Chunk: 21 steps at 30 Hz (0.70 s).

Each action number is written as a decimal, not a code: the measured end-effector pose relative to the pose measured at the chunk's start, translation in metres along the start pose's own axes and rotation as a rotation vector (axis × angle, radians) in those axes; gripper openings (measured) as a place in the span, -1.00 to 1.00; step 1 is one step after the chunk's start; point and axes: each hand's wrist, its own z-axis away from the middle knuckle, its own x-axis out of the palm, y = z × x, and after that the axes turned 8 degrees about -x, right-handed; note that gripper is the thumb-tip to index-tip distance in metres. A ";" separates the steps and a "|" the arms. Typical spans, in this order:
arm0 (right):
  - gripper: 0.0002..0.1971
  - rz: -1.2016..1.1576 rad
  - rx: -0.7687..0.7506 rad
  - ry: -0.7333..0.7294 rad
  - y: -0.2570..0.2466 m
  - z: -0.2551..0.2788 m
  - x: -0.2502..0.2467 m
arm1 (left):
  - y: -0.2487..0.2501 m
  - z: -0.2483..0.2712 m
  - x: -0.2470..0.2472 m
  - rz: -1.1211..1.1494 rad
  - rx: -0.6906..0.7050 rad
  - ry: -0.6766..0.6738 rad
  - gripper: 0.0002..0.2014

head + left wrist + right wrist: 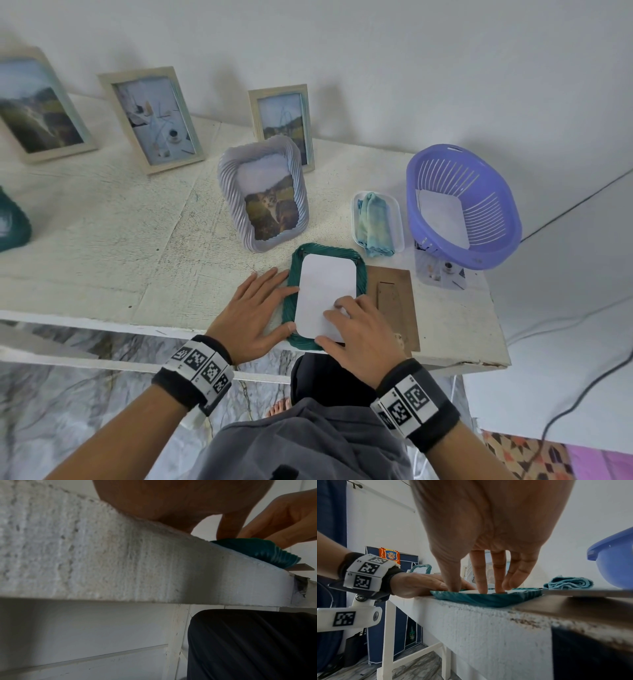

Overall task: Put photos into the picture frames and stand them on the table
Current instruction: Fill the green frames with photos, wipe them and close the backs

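Green, the frame (325, 294) in hand lies face down at the near edge of the surface (102, 222) in the head view, white photo back (325, 291) in its recess and brown backing board (394, 301) just right, unfitted, while four filled frames stand farther off. From the left wrist, the left hand (171, 500) lies flat, thumb on the frame's rim. From the right wrist, right hand (488, 534) fingers (479, 574) press straight down on the photo; backing and standing remain, I judge.

Soft even daylight up top with faint shadows behind stuff, edges bend fisheye-style, left wrist view's dim, both wrist close-ups blurry.
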 end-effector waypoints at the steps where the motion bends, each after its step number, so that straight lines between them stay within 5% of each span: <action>1: -0.59 -0.004 -0.001 -0.002 -0.001 0.001 0.000 | 0.000 0.000 0.000 0.002 -0.004 0.001 -0.32; 21: -0.74 -0.068 -0.035 0.070 -0.005 0.011 0.004 | 0.005 -0.001 -0.001 0.052 -0.051 0.029 -0.26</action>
